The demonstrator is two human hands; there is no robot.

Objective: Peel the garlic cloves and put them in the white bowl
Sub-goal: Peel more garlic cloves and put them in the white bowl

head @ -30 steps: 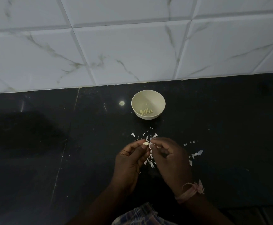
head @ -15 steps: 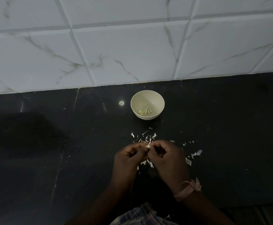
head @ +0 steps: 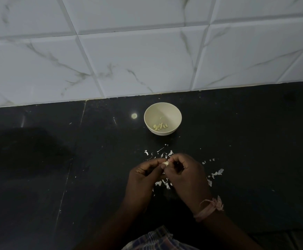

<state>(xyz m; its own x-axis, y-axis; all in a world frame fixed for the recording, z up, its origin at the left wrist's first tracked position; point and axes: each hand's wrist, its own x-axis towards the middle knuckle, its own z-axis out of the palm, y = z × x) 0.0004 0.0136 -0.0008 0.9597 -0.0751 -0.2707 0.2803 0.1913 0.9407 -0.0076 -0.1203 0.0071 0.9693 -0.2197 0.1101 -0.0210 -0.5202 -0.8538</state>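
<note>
Hands (head: 165, 170) barely shifted, seemingly pinching garlic clove (head: 165, 163) near bowl (head: 162, 107).

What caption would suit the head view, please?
Both hands, left hand and right hand, pinch a garlic clove before the white bowl.

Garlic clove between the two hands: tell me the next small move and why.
Probably keep stripping skin off the garlic clove before it goes anywhere. Both the left hand and the right hand pinch it above the scattered peels, so peeling looks unfinished, though the dim view hides how much skin is left. The white bowl, with peeled cloves inside, sits just beyond.
</note>
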